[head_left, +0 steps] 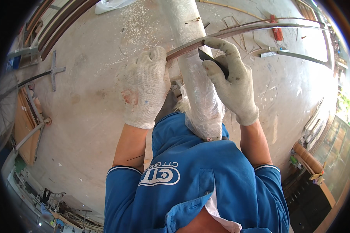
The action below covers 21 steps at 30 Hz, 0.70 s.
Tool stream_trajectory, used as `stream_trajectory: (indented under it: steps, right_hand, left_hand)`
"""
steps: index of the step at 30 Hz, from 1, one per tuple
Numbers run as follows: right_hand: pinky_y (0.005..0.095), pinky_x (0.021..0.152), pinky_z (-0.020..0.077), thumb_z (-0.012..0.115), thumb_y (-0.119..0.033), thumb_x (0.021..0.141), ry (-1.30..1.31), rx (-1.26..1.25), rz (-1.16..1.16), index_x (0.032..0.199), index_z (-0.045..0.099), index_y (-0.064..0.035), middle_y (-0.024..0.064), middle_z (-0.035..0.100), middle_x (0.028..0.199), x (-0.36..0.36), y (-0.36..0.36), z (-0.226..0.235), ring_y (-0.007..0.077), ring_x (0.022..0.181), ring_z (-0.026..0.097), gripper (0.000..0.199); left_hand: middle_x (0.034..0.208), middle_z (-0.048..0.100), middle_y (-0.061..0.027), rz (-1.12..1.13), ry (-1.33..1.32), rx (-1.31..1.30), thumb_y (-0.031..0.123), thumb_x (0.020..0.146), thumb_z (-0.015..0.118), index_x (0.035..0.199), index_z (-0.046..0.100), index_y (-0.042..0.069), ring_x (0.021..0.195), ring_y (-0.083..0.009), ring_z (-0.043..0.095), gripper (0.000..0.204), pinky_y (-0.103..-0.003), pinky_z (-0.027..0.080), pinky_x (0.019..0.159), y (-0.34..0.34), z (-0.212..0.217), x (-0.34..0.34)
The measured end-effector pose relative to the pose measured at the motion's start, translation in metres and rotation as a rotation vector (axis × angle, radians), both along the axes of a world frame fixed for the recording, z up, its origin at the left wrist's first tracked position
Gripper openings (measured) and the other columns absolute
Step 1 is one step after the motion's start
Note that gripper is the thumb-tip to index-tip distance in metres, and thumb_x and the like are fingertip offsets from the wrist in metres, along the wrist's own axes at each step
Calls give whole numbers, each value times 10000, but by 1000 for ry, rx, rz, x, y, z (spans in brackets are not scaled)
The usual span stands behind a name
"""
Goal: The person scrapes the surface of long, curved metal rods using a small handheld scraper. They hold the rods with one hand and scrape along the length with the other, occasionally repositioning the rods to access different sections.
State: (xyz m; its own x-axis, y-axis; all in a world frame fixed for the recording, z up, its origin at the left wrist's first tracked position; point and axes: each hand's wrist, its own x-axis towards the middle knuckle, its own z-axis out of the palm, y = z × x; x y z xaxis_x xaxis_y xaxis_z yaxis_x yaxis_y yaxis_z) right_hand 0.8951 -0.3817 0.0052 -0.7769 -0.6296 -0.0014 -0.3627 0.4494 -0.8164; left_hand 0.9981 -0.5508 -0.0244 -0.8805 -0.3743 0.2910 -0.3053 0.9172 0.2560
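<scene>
A long, narrow brown strip (237,31), perhaps wood, lies across a pole wrapped in clear plastic (200,83) and stretches away to the right. My left hand (147,87), in an off-white knit glove with a reddish stain, is closed around the strip's left end. On the other side of the pole, my gloved right hand (233,79) pinches a thin dark flat piece (214,63) between thumb and fingers. Its index finger reaches over the strip, and the dark piece's tip is close to the strip's near edge. Whether that piece is a blade or a scraper I cannot tell.
Pale shavings (140,29) are scattered on the concrete floor (85,128). Brown frames (62,23) stand at the far left, with a metal cross-shaped stand (53,70) nearer. A red bundle (276,29) and thin offcuts lie far right. Boards (315,120) lean at right.
</scene>
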Motion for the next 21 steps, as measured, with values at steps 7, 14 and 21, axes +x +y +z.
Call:
stream_trajectory:
  steps: [7,14,21]
  right_hand:
    - [256,697,504,693,-110,955,-4,-30,-4,1365,567,-69,60,699,758,3,-1,-1,79,705,620,430]
    - [261,704,512,678,-92,954,21,-29,-48,1350,572,-69,67,703,763,4,-6,-3,89,724,638,411]
    - [264,705,512,662,-48,948,-35,-28,-18,1339,579,-67,74,717,816,6,-4,-2,87,740,635,401]
  left_hand:
    - [704,650,-86,13,-13,-37,251,857,771,861,638,116,621,-264,665,189,-396,491,523,1,3,0]
    - [706,637,-95,-7,-17,-28,251,863,767,881,636,105,622,-278,655,196,-412,481,528,0,2,0]
    - [724,639,-109,4,-29,1,240,871,760,895,630,93,633,-293,648,198,-417,477,538,0,2,1]
